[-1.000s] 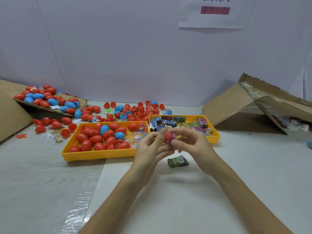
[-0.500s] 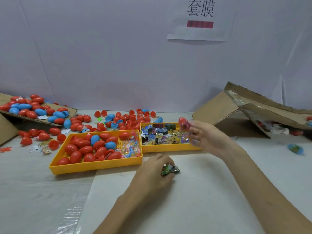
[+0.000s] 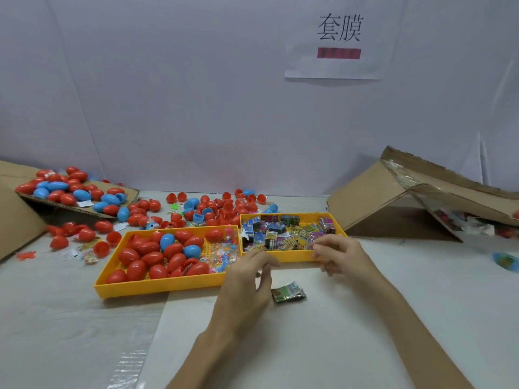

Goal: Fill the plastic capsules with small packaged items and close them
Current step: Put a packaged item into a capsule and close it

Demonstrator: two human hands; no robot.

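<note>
My left hand hovers over the white table with relaxed fingers and holds nothing. A small green packet lies just to its right. My right hand is at the front edge of the smaller yellow tray, fingers loosely curled and empty. That tray holds several small packaged items. The larger yellow tray to the left holds several closed red and blue capsules and a few clear packets.
Loose red and blue capsules are scattered behind the trays and on a cardboard flap at the far left. A tipped cardboard box stands at the right, with a blue-green capsule on the table near it.
The red capsule my right hand carried rightward is gone from it, and that hand is back at the item tray. My left hand has lifted off the green packet.
</note>
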